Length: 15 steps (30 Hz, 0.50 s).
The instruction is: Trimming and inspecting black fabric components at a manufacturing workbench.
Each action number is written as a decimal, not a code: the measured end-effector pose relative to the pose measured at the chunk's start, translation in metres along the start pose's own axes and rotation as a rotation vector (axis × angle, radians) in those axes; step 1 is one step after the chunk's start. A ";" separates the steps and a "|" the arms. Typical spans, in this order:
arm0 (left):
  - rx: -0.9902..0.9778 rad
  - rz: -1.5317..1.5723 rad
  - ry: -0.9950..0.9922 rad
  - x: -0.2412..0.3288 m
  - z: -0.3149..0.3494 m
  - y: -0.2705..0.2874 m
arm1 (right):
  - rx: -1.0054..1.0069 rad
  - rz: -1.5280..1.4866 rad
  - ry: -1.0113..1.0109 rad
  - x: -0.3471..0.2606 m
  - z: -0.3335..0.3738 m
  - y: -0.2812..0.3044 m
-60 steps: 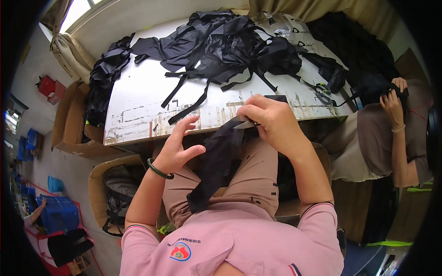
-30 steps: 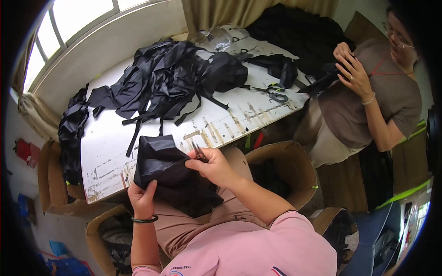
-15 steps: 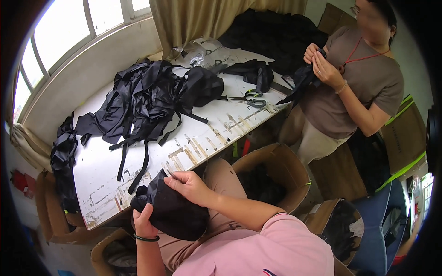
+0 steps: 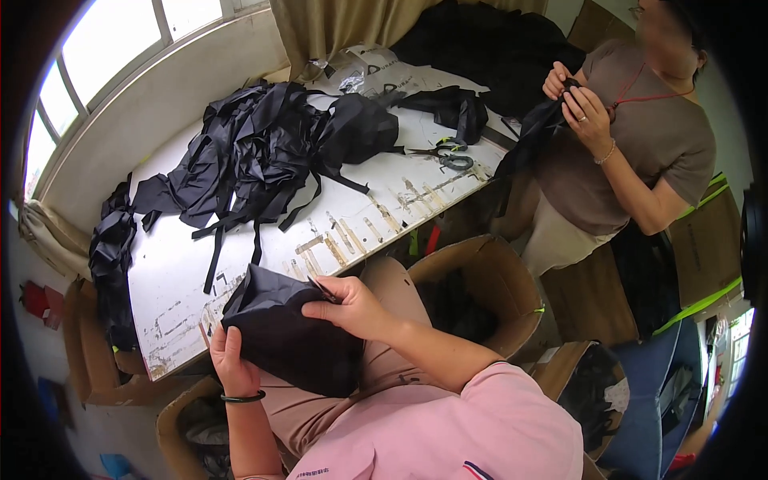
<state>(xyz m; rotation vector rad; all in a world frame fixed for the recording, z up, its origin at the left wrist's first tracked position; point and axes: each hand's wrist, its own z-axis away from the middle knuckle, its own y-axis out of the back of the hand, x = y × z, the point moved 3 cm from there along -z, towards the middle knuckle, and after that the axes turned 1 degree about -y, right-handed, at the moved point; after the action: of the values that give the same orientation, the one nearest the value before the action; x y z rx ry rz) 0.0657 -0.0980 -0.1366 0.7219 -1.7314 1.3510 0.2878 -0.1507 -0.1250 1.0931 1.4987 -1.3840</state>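
Holding black cloth (image 4: 300, 348) near table edge (image 4: 428, 215)

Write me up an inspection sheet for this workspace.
Surface: white table, scuffed, with worn brownish strips along the near edge.
Job's things: black fabric piece held over the lap; small dark tool in the right hand, its kind unclear.
Clutter: heap of black fabric, straps trailing from it; scissors near the right end; clear plastic at the back.
Hands: left hand and right hand both grip the black fabric piece.
Cables: nothing seen.
Surroundings: co-worker at right, handling black material; open cardboard boxes beside the table; window and curtain behind.
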 end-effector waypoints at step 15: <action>0.118 0.188 0.078 0.017 -0.002 0.024 | 0.073 -0.065 -0.024 -0.006 0.000 0.007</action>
<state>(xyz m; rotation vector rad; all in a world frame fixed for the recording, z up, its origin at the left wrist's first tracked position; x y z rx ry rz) 0.0379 -0.0894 -0.1343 0.5732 -1.7016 1.5999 0.2967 -0.1510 -0.1211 1.0768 1.4877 -1.5017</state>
